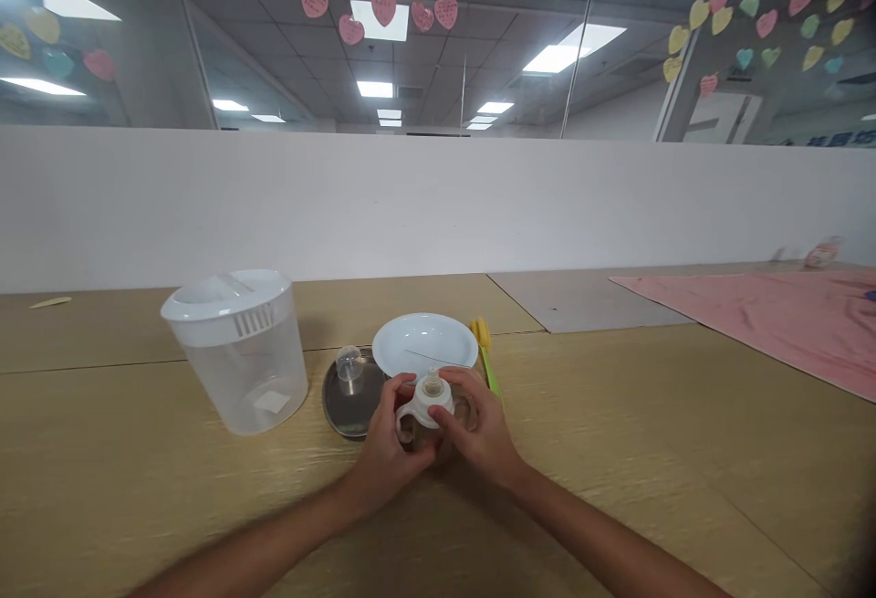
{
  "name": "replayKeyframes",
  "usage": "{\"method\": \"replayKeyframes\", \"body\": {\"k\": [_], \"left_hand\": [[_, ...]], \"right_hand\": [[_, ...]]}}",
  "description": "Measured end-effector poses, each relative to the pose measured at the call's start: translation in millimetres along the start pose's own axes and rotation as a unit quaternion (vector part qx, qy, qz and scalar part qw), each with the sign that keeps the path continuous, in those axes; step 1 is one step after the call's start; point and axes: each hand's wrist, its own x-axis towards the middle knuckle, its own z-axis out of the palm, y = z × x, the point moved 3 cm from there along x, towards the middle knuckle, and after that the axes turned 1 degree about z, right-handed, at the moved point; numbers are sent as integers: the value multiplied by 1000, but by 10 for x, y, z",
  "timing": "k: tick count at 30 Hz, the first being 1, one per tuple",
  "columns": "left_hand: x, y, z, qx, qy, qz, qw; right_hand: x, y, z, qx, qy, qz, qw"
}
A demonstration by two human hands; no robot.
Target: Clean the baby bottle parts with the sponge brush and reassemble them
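Observation:
Between my two hands is a baby bottle (433, 403) with a white collar, side handles and a clear nipple on top. My left hand (391, 438) is wrapped around its left side by the handle. The fingers of my right hand (484, 424) grip the white collar from the right. Just behind the bottle sits a white bowl (403, 329) with a thin, straight item lying in it. Left of my hands, a round metal tray (342, 414) carries a clear bottle cap (349, 363). A yellow-headed brush (483, 338) with a green handle lies to the right of the bowl.
A clear plastic bucket (256, 379) with a white lid stands at left. A pink cloth (773, 306) covers the far right of the wooden table (650, 452). Near the back wall (383, 205) on the right is a small pinkish bottle (823, 253).

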Motion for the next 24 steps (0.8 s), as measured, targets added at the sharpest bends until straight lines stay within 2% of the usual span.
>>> {"method": "replayKeyframes", "body": {"k": [3, 8, 11, 14, 19, 21, 24], "left_hand": [[-4, 27, -2, 6, 2, 10, 1000], [-19, 43, -12, 28, 5, 10, 1000], [-67, 55, -39, 24, 23, 19, 999], [-89, 51, -108, 10, 85, 25, 996], [93, -71, -372, 31, 255, -14, 966], [217, -169, -513, 53, 285, -46, 956], [368, -351, -732, 123, 297, -90, 943]], "right_hand": [[-18, -7, 19, 11, 11, 21, 1000], [-85, 53, 70, 67, -7, 84, 994], [-123, 96, 87, 82, -8, 111, 990], [-135, 118, 90, 78, -8, 123, 989], [-125, 137, 86, 68, -6, 122, 990], [-125, 147, 87, 68, -4, 121, 990], [-130, 158, 96, 69, -11, 119, 990]]}}
